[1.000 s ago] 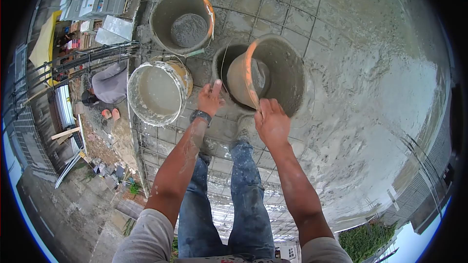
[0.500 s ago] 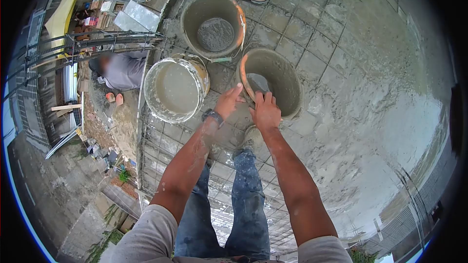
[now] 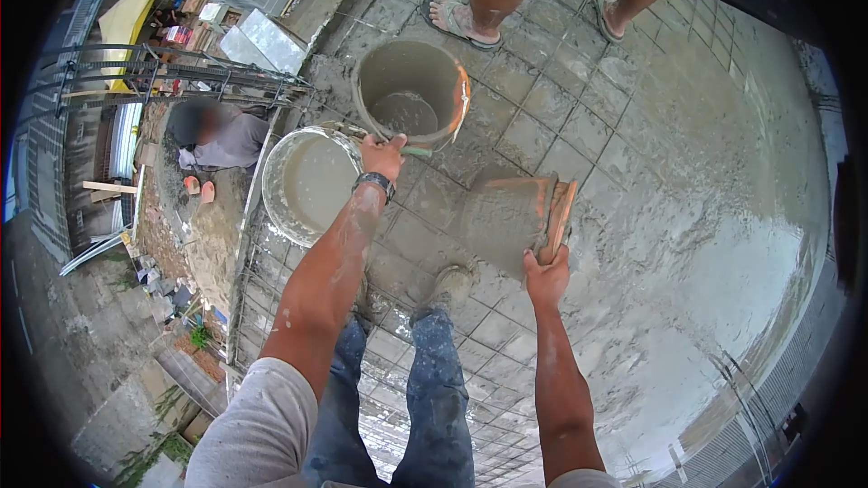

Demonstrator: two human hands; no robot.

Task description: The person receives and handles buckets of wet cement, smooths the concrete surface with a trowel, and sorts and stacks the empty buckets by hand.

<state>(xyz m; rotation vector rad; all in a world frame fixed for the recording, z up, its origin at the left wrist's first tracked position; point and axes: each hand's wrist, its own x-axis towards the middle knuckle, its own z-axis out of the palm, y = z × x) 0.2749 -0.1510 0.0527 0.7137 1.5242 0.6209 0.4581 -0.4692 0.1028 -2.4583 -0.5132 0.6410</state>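
- The wet, mesh-covered floor [image 3: 533, 131] is spreading beneath both sets of fingers; its bars could be catching a bucket's base and jolting the hold.
- The tipped bucket [image 3: 502, 217] is lying sideways, just beyond and left of the right fingers [image 3: 561, 256], which are clamping its orange rim; a slick rim and one-sided hold could be causing a twist or drop.
- The white-rimmed pail [image 3: 274, 203] is standing just left of the left fingers [image 3: 389, 146]; a knock from that forearm could be slopping its load.
- The tipped bucket's mouth is facing right, its inside hiding from view; doubled orange edging is leaving a second, nested bucket uncertain.
- The upright bucket [image 3: 416, 77] is sitting just beyond the left fingers, holding grey slurry [image 3: 402, 114] at its bottom.
- The pail is holding cloudy grey liquid [image 3: 316, 183].
- The green grip [image 3: 417, 152] is showing just right of the left fingers; I cannot tell whether they are closing on anything.
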